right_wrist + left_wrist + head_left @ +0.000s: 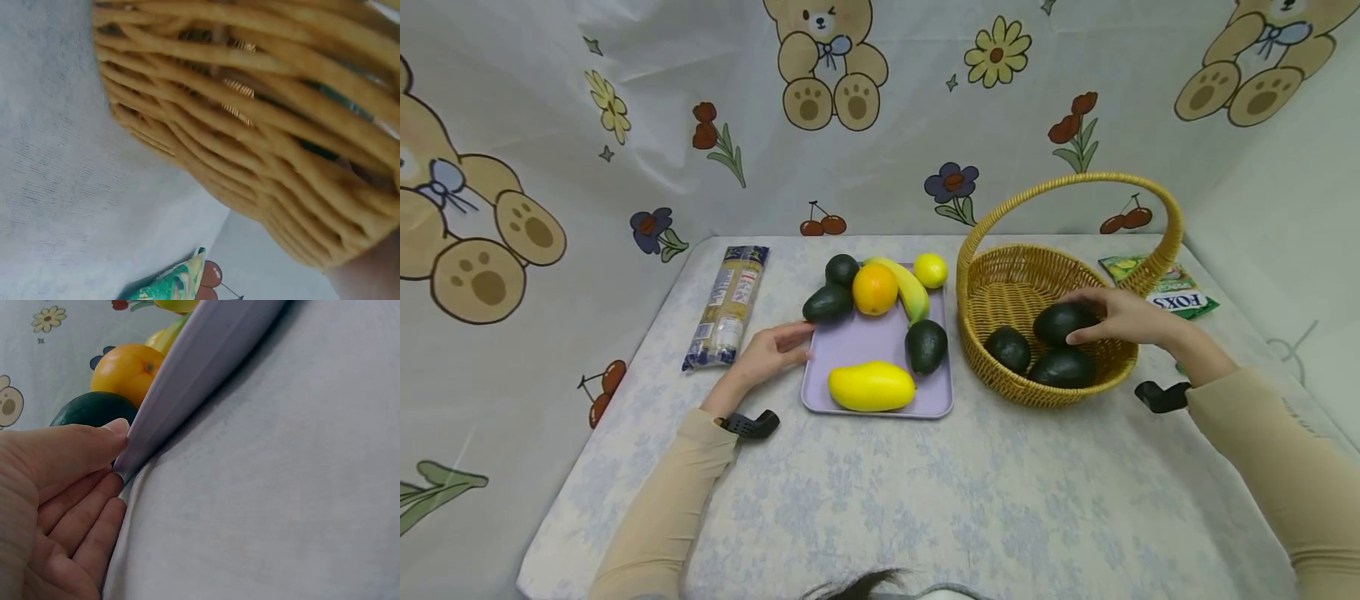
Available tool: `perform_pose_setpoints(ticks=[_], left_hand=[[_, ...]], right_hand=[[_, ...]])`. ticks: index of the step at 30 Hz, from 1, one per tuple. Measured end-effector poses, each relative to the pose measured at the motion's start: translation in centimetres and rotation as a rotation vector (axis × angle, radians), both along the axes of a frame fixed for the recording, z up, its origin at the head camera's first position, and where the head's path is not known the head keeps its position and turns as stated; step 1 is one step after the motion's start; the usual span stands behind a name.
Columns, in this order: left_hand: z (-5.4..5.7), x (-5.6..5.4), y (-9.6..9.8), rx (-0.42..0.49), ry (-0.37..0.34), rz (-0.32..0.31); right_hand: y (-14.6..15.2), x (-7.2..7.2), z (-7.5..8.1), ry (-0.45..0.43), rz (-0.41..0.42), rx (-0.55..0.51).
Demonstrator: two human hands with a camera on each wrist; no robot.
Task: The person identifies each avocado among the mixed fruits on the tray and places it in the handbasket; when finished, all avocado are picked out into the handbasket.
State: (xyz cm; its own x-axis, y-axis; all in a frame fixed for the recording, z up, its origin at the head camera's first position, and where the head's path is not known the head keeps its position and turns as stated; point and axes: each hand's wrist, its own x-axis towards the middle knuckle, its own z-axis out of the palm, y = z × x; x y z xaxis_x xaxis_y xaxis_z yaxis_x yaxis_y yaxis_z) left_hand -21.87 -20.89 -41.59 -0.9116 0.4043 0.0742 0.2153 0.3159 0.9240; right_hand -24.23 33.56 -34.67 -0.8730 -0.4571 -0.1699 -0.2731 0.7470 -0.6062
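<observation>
Head view: nearest, a mango point(871, 387) lies along the front of the purple tray point(880, 342), whose raised rim probably stops fruit rolling off. The left hand point(771, 354), fingers loosely extended, touches the tray's left edge, seemingly to steady it. On the tray's other side, the right hand point(1120, 315) grips an avocado point(1060, 325) inside the basket point(1000, 302), thumb on the near side, two more point(1063, 368) nearer (whether it is lifted clear, I cannot tell). Farther back, an orange point(875, 289) nestles against a curved banana point(912, 293), perhaps kept from rolling, with a lemon point(930, 271) beyond.
</observation>
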Motion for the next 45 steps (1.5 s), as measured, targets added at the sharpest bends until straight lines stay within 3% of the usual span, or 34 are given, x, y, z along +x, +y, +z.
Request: perform_pose_setpoints(ticks=[8, 25, 30, 38, 42, 45], left_hand=[[0.1, 0.1, 0.0, 0.001, -0.015, 0.010], [0.0, 0.0, 0.0, 0.007, -0.010, 0.006], [-0.2, 0.0, 0.0, 0.001, 0.006, 0.003], [-0.1, -0.1, 0.0, -0.009, 0.008, 0.002], [-0.1, -0.1, 0.0, -0.003, 0.002, 0.001], [-1.0, -0.6, -0.3, 0.002, 0.004, 0.003]], right_hand=[[-0.9, -0.2, -0.6, 0.047, 0.030, 0.049], [-1.4, -0.5, -0.8, 0.020, 0.064, 0.039], [-1.7, -0.2, 0.1, 0.024, 0.074, -0.018], [-3.4, 1.8, 3.1, 0.097, 0.046, -0.118], [-5.3, 3.0, 4.1, 0.114, 0.095, -0.228], [-7.1, 3.9, 4.1, 0.127, 0.130, -0.301]])
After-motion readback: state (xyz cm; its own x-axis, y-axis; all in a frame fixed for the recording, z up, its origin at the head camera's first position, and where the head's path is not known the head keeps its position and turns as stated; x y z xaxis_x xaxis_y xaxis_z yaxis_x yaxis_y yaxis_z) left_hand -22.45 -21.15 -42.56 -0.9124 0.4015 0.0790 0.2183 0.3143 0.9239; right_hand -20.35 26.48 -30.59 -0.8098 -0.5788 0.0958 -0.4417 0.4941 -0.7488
